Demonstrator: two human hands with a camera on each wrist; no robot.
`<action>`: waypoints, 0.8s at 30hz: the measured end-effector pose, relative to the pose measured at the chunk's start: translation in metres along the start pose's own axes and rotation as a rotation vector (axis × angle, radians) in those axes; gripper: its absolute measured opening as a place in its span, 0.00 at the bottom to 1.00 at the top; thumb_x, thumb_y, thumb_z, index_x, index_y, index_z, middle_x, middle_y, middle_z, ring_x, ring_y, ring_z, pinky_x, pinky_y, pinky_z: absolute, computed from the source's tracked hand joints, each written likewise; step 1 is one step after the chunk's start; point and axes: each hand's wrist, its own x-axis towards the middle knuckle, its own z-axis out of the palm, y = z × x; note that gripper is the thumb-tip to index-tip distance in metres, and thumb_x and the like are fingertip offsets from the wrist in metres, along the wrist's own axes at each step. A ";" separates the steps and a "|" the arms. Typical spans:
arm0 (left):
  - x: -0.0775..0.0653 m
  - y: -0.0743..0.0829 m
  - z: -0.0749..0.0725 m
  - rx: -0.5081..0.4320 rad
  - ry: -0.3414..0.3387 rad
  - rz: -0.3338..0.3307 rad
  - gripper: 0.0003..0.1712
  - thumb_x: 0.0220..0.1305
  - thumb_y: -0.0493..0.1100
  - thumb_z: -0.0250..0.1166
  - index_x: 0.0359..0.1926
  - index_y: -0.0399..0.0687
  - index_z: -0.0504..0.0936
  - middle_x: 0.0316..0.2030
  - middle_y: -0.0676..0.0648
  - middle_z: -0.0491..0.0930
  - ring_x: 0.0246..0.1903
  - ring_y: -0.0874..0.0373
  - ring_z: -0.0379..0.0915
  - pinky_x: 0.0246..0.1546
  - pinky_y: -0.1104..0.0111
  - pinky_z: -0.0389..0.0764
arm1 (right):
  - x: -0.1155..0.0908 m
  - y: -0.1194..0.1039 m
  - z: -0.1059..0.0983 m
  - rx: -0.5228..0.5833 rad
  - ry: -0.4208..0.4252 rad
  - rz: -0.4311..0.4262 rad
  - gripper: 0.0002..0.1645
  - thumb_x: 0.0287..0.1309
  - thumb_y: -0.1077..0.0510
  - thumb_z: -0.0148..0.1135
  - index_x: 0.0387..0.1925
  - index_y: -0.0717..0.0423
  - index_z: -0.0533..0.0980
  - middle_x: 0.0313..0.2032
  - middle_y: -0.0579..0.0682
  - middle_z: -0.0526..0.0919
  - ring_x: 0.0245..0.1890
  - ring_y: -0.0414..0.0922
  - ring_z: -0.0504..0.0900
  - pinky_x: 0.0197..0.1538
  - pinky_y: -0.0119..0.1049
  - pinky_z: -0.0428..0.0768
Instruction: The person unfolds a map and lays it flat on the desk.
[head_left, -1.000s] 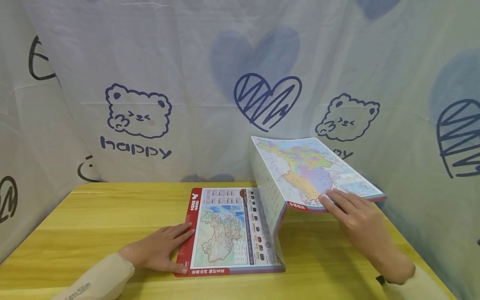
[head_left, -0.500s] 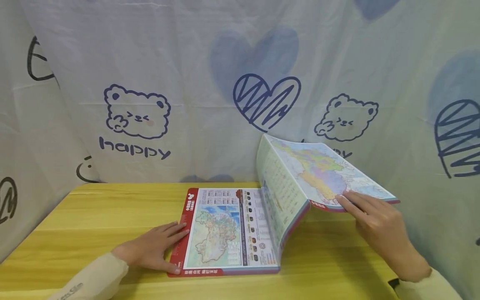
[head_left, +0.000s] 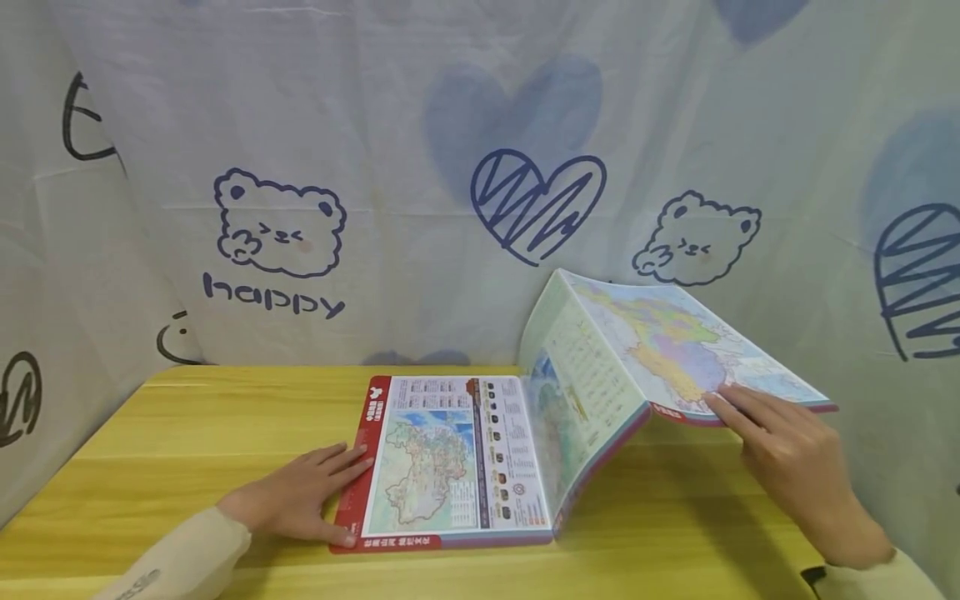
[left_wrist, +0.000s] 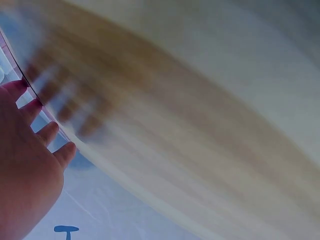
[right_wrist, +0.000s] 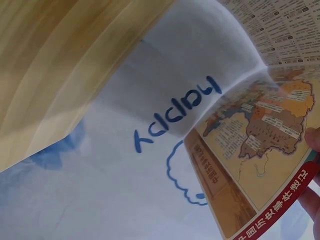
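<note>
A folding map [head_left: 423,467] stands partly unfolded on the table. Its left panel lies flat, the middle panel [head_left: 588,392] slopes up to a raised crease, and the right panel [head_left: 667,342] tilts down to the right. My left hand [head_left: 300,496] rests with spread fingers on the flat panel's red left border. My right hand [head_left: 798,462] pinches the near edge of the raised right panel, fingers on top; the thumb is hidden in the head view. From the right wrist, the panel's underside shows another printed map [right_wrist: 265,135]. In the left wrist view, my left hand [left_wrist: 30,165] has its fingers extended.
The yellow wood-grain table [head_left: 187,450] extends left of the map and under its raised panels. A pale curtain [head_left: 405,250] with bear and heart drawings hangs behind and at both sides, close to the map's raised far corner.
My right hand has moved right with the raised panel, and the middle panel has opened wider, showing more of its print. My left hand and the flat panel have shifted slightly left.
</note>
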 end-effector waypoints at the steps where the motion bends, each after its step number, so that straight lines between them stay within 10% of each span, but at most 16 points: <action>1: -0.001 -0.001 0.000 -0.001 0.000 -0.007 0.58 0.51 0.76 0.60 0.72 0.42 0.61 0.71 0.39 0.58 0.68 0.35 0.49 0.63 0.39 0.57 | -0.002 0.001 -0.001 -0.004 -0.007 0.006 0.29 0.69 0.56 0.35 0.45 0.59 0.84 0.39 0.60 0.85 0.34 0.62 0.83 0.31 0.56 0.77; 17: -0.012 -0.019 -0.001 -0.041 0.047 -0.005 0.57 0.49 0.73 0.64 0.70 0.41 0.64 0.70 0.38 0.59 0.67 0.32 0.50 0.59 0.36 0.61 | -0.024 0.019 -0.004 -0.066 -0.047 0.059 0.32 0.72 0.49 0.32 0.50 0.53 0.83 0.39 0.60 0.85 0.35 0.60 0.82 0.45 0.43 0.79; 24: -0.016 -0.024 -0.005 -0.023 0.034 -0.044 0.58 0.46 0.75 0.64 0.70 0.42 0.65 0.70 0.40 0.60 0.68 0.34 0.49 0.60 0.36 0.59 | -0.029 0.024 -0.003 -0.075 -0.076 0.067 0.32 0.71 0.48 0.31 0.51 0.53 0.83 0.40 0.60 0.85 0.36 0.60 0.83 0.33 0.53 0.77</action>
